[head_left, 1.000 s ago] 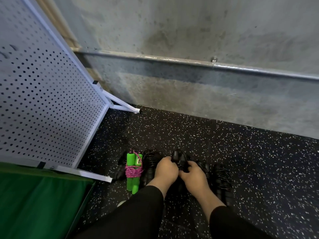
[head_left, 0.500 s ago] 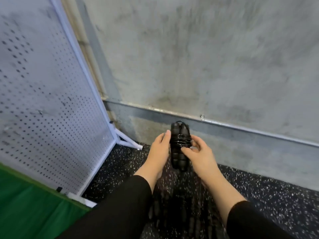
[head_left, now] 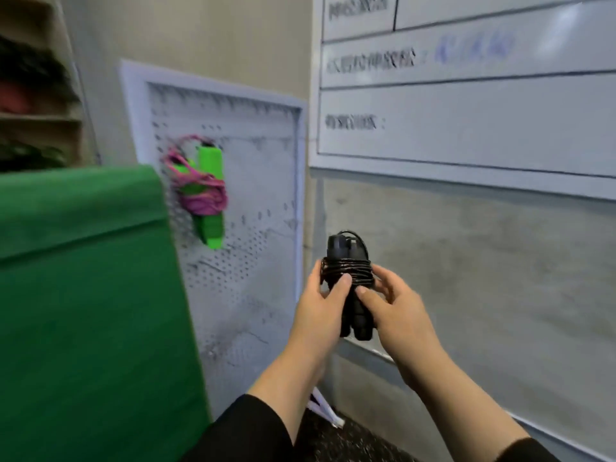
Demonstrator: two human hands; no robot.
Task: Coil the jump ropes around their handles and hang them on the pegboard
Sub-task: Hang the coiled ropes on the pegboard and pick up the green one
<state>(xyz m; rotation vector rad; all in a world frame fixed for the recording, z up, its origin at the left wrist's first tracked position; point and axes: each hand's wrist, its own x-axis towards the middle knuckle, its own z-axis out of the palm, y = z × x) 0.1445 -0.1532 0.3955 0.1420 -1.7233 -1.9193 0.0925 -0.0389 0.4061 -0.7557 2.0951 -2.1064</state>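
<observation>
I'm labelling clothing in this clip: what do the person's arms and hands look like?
Both forearms are bare, with black sleeves pushed up toward the elbows. The left hand and right hand are bare: no gloves, rings, watch or bracelets show. Fingernails look short and unpainted.

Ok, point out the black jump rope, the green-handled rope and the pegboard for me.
black jump rope (head_left: 346, 271): head view, on the coiled cord round its handles.
green-handled rope (head_left: 210, 168): head view, on the upper green handle.
pegboard (head_left: 263, 181): head view, on bare perforated panel.
</observation>
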